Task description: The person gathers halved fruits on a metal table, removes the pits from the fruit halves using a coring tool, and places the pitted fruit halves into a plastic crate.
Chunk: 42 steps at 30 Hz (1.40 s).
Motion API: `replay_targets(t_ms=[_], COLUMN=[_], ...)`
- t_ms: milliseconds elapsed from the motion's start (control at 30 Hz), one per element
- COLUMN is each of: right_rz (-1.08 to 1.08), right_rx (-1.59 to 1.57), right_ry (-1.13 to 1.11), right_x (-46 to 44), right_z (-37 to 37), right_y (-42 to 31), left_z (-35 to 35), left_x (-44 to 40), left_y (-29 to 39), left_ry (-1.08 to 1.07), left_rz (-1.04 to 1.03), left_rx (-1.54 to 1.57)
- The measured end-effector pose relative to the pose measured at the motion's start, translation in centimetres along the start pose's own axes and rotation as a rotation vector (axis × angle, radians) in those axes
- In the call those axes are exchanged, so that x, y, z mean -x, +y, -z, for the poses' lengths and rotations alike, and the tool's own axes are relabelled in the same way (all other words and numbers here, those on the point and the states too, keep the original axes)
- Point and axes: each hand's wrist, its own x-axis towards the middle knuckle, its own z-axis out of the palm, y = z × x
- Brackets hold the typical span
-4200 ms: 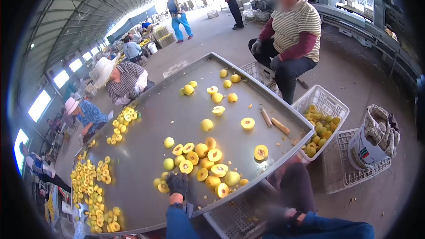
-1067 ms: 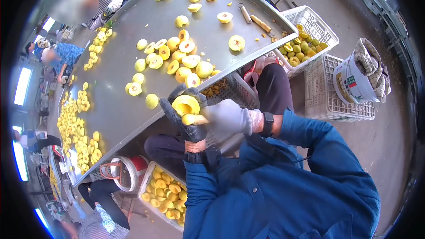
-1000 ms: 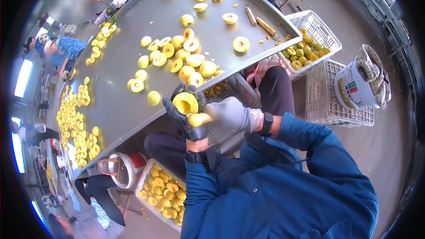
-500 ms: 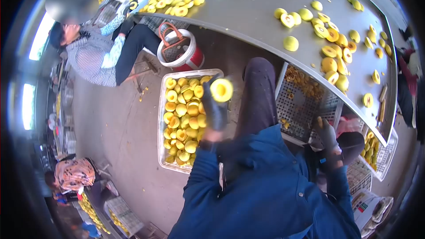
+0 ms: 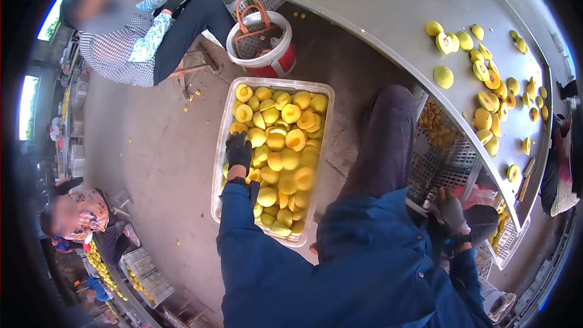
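My left hand [image 5: 238,150], in a black glove, rests on the fruit at the left side of a white crate [image 5: 218,197]. Its fingers are a little apart, with nothing visible in them. Halved yellow fruit [image 5: 296,140] fills the crate, some pieces showing hollow centres. At the lower right, beside my knee, my right hand [image 5: 450,209] in a grey glove is closed round a small wooden-handled tool [image 5: 441,192]; the tool's far end cannot be made out. More cut and whole fruit [image 5: 484,119] lies on the metal table [image 5: 388,9] at the upper right.
A red and white bucket [image 5: 280,61] holding a brown bag stands beyond the crate. A seated co-worker [image 5: 118,54] is at the upper left, another [image 5: 91,209] at the lower left. Under the table edge sits a crate of scraps [image 5: 440,127]. My knee [image 5: 395,109] stands between the crates.
My left hand has gone from the table to the floor crate and no longer holds the fruit half. My right hand has moved down to the right, away from the left. The view has swung left.
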Motion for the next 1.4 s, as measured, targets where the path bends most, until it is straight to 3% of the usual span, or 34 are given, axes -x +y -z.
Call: replay_targets(t_ms=[67, 100, 133, 167, 233, 300, 333, 400, 467, 500, 567, 600, 633, 667, 700, 767, 800, 867, 933, 1033, 1167, 1267, 1300, 1400], right_rz=[0.174, 0.323, 0.352, 0.383, 0.038, -0.150, -0.183, -0.224, -0.236, -0.210, -0.147, -0.121, -0.095, -0.069, -0.091, -0.187, -0.236, -0.309, -0.401, -0.445, -0.426, -0.344, -0.316, -0.163], right_rx=[0.122, 0.257, 0.326, 0.394, 0.180, 0.063, 0.016, -0.081, -0.169, -0.157, -0.128, -0.124, -0.120, -0.114, -0.155, -0.260, -0.312, -0.331, -0.357, -0.423, -0.495, -0.796, -0.806, -0.954], right_ry=[-0.011, -0.001, -0.021, -0.039, -0.048, -0.036, -0.016, 0.050, 0.128, 0.138, 0.156, 0.187, 0.218, 0.249, 0.250, 0.226, 0.217, 0.290, 0.289, 0.302, 0.278, 0.454, 0.519, 0.777], right_x=[-0.2, -0.4, 0.1, 0.0, 0.7, 0.9, 0.8, 1.1, 1.5, 1.6, 1.3, 1.3, 1.3, 1.3, 1.7, 2.2, 2.5, 3.9, 4.7, 5.9, 5.9, 4.4, 3.2, 0.4], right_z=[-0.7, -1.5, -2.4, -2.3, -1.3, 0.1, -0.1, -0.5, -1.0, -1.1, -1.0, -1.6, -2.3, -3.0, -1.5, 0.1, 0.9, 2.9, 2.8, 3.4, 5.1, 7.7, 8.2, 12.7], right_y=[0.1, 0.9, 2.1, 1.9, -0.1, -2.5, -2.4, -2.3, -2.1, -2.1, -1.9, -1.5, -0.9, -0.4, -1.6, -2.5, -2.9, -4.2, -4.3, -4.4, -4.3, -3.7, -3.2, -4.1], left_z=[-1.8, -2.5, -5.4, -7.4, -8.0, -6.8, -4.8, -0.9, 3.9, 3.7, 5.3, 8.4, 9.6, 9.5, 9.0, 9.6, 6.7, 4.1, 2.3, -1.1, -4.3, -4.2, -4.1, -5.6], left_x=[-0.6, -0.5, -1.0, -1.0, -2.0, -2.8, -4.5, -4.8, -6.4, -7.6, -10.5, -10.0, -9.6, -9.7, -9.8, -7.5, -8.1, -7.6, -7.3, -6.5, -6.8, -8.4, -8.4, -8.9], left_y=[-1.2, -1.8, -4.7, -5.0, -5.4, -5.3, -4.7, -3.3, 5.0, 6.5, 15.0, 23.7, 29.9, 35.8, 40.9, 51.1, 54.9, 62.0, 67.9, 72.6, 73.5, 73.1, 73.0, 72.2], left_ry=[0.019, 0.179, -0.018, 0.212, 0.085, 0.038, -0.327, -0.217, -0.060, 0.178, 0.256, 0.262, 0.165, 0.181, 0.211, 0.095, 0.060, -0.153, -0.322, -0.383, -0.302, -0.502, -0.632, -0.701], left_rz=[-0.043, -0.152, 0.014, 0.053, -0.003, -0.017, 0.125, 0.016, 0.068, -0.148, -0.331, -0.454, -0.494, -0.660, -0.825, -0.964, -1.031, -0.975, -0.905, -0.883, -0.909, -0.751, -0.600, -0.531], left_rx=[-0.082, -0.044, -0.086, -0.069, -0.159, -0.152, -0.243, -0.208, -0.140, -0.009, 0.159, 0.315, 0.421, 0.488, 0.432, 0.440, 0.499, 0.550, 0.349, 0.178, 0.465, 0.509, 0.683, 0.854])
